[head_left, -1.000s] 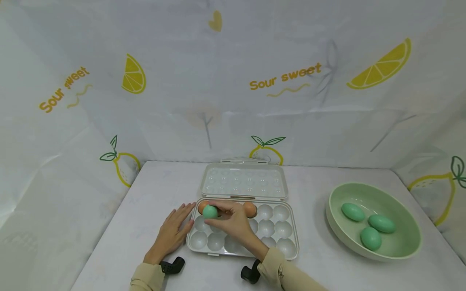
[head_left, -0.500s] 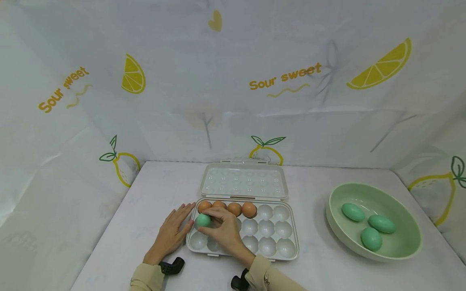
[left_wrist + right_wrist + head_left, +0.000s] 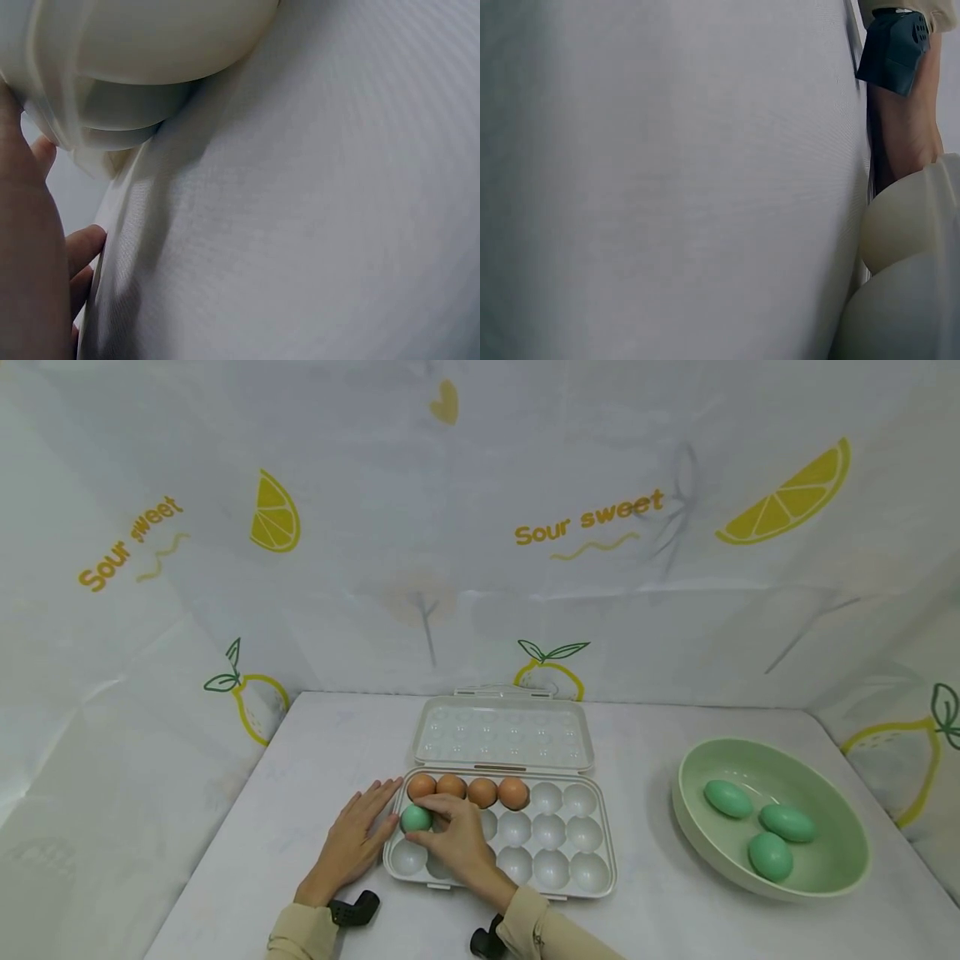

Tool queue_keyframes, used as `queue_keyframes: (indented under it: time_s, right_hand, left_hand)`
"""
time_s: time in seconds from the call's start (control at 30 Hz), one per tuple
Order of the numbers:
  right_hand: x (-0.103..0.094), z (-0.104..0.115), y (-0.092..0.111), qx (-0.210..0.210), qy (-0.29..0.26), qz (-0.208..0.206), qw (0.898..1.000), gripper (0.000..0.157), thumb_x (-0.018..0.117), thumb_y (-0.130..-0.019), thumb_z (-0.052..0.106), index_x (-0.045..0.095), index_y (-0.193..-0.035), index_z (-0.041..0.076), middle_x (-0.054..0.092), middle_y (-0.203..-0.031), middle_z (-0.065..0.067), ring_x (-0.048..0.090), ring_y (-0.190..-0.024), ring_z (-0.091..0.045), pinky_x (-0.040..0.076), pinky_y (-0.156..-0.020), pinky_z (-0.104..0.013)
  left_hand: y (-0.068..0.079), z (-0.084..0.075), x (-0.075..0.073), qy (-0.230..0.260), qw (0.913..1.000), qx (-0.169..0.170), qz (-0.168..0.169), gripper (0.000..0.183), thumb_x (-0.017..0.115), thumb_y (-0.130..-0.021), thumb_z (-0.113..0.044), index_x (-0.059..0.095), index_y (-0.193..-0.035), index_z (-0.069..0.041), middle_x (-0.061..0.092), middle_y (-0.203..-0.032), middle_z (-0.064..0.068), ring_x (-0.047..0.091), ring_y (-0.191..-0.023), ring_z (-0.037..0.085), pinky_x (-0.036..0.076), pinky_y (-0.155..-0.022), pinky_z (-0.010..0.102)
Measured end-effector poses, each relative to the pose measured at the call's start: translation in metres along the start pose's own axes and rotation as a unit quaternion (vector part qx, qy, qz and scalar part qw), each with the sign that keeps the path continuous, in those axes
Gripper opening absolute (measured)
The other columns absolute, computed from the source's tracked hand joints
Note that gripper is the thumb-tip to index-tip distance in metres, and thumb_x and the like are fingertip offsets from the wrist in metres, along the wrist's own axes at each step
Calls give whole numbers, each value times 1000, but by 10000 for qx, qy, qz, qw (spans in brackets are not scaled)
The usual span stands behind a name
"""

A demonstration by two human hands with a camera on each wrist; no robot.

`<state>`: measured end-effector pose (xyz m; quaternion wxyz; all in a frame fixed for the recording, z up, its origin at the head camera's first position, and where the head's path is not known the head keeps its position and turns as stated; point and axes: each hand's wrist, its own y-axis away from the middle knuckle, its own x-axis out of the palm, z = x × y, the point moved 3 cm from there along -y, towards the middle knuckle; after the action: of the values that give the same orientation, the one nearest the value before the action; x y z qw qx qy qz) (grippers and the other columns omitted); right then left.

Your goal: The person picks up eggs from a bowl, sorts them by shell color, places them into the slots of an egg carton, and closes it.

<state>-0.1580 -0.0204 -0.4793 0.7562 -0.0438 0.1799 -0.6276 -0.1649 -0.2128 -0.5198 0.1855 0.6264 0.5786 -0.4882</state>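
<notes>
Between thumb and fingers my right hand pinches a green egg at the leftmost cup of the egg tray's middle row. The egg tray is pale plastic with its lid folded back. Several brown eggs fill the left part of its far row. My left hand lies flat with straight fingers on the table, touching the tray's left edge. In the left wrist view, fingers show beside the underside of the tray cups. The right hand blocks part of the middle and near rows.
A light green bowl stands to the right on the white table, holding three green eggs. A lemon-print curtain hangs behind the table. Black wrist cameras sit on both wrists.
My right hand has brought the green egg left and down from over the far row to the middle row's left cup, uncovering brown eggs. My left hand has stayed in place.
</notes>
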Motion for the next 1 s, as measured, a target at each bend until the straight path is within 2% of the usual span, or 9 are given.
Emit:
queue_keyframes:
  time_s: [0.27,0.5,0.63,0.77,0.87,1.0]
  right_hand:
    - [2,2,0,-226,870,37,9959,41,88,-72,-3,77,-111,-4,79,-110,-14,75,-108,-25,62,-96,-29]
    - [3,2,0,-363,1043,18,9939,44,90,-71,-1,76,-113,-5,78,-112,-15,75,-109,-26,62,-97,-31]
    - [1,-1,1,-161,782,-71,9968,51,91,-73,5,73,-119,-6,76,-118,-18,72,-116,-25,60,-100,-34]
    - [-4,0,2,81,50,-157,9998,52,90,-75,5,70,-120,-11,73,-120,-26,70,-119,-33,59,-100,-37]
    - [-8,3,2,256,-448,-144,9986,53,88,-77,5,68,-121,-14,70,-122,-30,67,-120,-41,58,-101,-37]
    - [-15,10,2,586,-866,-97,9945,51,87,-79,6,68,-122,-13,69,-126,-28,65,-125,-40,56,-104,-37]
  left_hand:
    - [0,1,1,23,10000,-15,12,54,61,-101,-27,49,-153,-22,57,-151,13,49,-144,38,34,-120,60]
    - [0,2,1,-14,10000,-11,39,54,60,-102,-28,48,-154,-23,57,-151,13,49,-144,38,34,-120,60]
    - [1,1,0,28,10000,-17,29,53,60,-102,-27,49,-154,-22,57,-151,14,48,-145,39,34,-120,61]
    - [1,0,0,31,10000,-30,60,53,60,-102,-28,49,-154,-22,57,-151,14,48,-145,39,34,-120,62]
    - [1,0,0,26,9999,-63,91,53,59,-102,-29,48,-154,-22,57,-151,13,47,-145,39,34,-121,63]
    - [0,0,0,70,9999,-84,108,53,59,-103,-29,48,-154,-23,57,-151,14,47,-146,40,33,-121,64]
